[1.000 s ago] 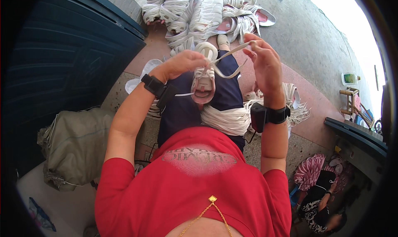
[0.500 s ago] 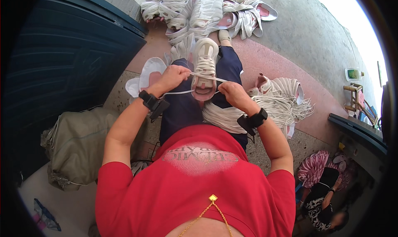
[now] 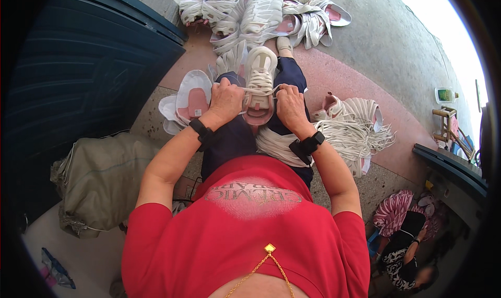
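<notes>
Between my knees rests a cream and pink sneaker upper [image 3: 259,68], its toe pointing away from me and its pink-lined opening toward me. White shoelace [image 3: 259,91] crosses its upper eyelets. My left hand [image 3: 226,101] pinches the lace at the left side of the opening. On the other side, my right hand [image 3: 291,107] is closed on the lace, close against the shoe. A thick bundle of loose white laces [image 3: 276,147] lies across my right thigh, beneath my right forearm.
Stacked shoe uppers [image 3: 261,11] are heaped beyond my feet. More uppers [image 3: 355,110] lie at my right, and pink-and-white pieces [image 3: 194,97] at my left. A dark door [image 3: 94,74] and an olive sack [image 3: 104,178] flank my left; another person [image 3: 407,251] sits at lower right.
Both hands have moved in closer to the shoe. The lace ends, held out wide to either side before, are now gripped near the eyelets.
</notes>
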### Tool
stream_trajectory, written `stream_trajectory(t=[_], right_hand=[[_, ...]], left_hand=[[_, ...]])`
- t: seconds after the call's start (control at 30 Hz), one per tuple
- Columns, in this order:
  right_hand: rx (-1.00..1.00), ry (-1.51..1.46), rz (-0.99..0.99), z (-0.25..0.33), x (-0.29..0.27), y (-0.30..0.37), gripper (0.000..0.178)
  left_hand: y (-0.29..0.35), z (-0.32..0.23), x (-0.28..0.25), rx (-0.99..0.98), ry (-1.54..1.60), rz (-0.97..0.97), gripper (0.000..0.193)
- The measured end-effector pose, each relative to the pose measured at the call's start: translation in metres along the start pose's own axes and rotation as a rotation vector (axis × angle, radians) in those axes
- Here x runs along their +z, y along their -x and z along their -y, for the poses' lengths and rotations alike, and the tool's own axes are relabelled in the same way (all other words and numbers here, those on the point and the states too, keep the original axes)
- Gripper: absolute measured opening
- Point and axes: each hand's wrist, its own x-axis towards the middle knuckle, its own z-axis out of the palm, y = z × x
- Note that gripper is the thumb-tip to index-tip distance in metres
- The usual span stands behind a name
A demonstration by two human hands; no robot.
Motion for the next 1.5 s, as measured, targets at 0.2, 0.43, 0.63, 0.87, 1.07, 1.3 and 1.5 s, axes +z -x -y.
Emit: stream_trajectory(t=[0.2, 0.43, 0.63, 0.87, 1.07, 1.3, 1.5], right_hand=[[-0.011, 0.014, 0.015, 0.007, 0.002, -0.002, 0.015], [-0.025, 0.084, -0.090, 0.016, 0.000, -0.001, 0.015], [-0.011, 0.164, -0.107, 0.023, -0.012, 0.003, 0.013], [0.061, 0.083, 0.027, -0.008, -0.008, 0.000, 0.014], [-0.013, -0.059, -0.082, -0.007, 0.002, -0.001, 0.013], [-0.241, 0.290, 0.070, 0.014, -0.012, -0.025, 0.013], [0.111, -0.449, -0.226, 0.022, -0.024, -0.093, 0.014]], left_hand=[[-0.006, -0.011, -0.013, 0.069, -0.146, 0.067, 0.011], [-0.019, -0.023, -0.005, 0.034, -0.089, 0.112, 0.014], [0.012, -0.027, 0.012, -0.117, 0.008, -0.104, 0.015], [0.005, 0.002, 0.013, -0.123, 0.041, -0.178, 0.011], [-0.006, 0.015, -0.004, 0.218, -0.027, -0.243, 0.013], [-0.023, 0.021, -0.002, 0.485, -0.186, -0.039, 0.014], [-0.082, 0.008, -0.027, -0.366, 1.061, 0.044, 0.020]])
